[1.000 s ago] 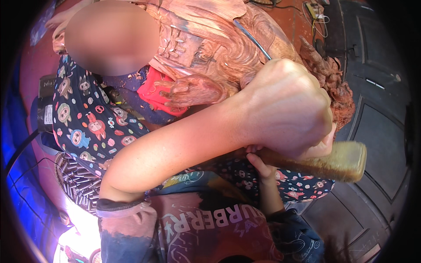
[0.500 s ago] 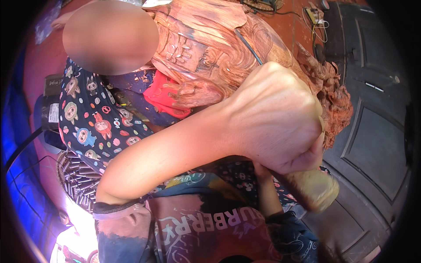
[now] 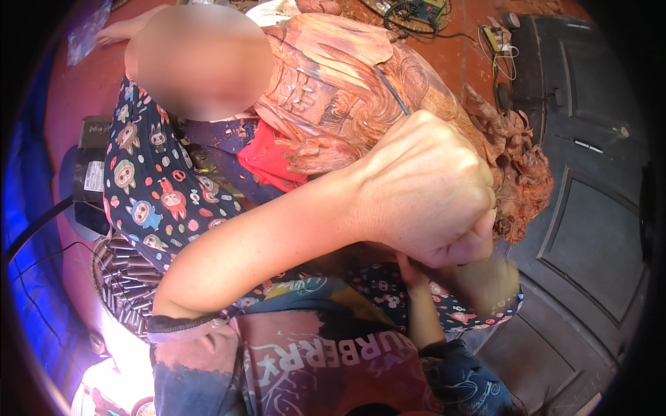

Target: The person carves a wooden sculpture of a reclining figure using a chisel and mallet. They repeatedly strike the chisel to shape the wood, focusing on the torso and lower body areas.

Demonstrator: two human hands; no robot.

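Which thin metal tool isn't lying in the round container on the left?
The slim dark tool over the wooden carving, meeting the closed left hand; the other metal tools lie heaped in the round container.

Reddish floor (image 3: 66,132) — clear plastic bag (image 3: 86,35), yellowish power strip (image 3: 494,37).

Everything's shot from up on the head, pointed down through a wide fisheye, with the left hand (image 3: 433,191) caught pretty close up.
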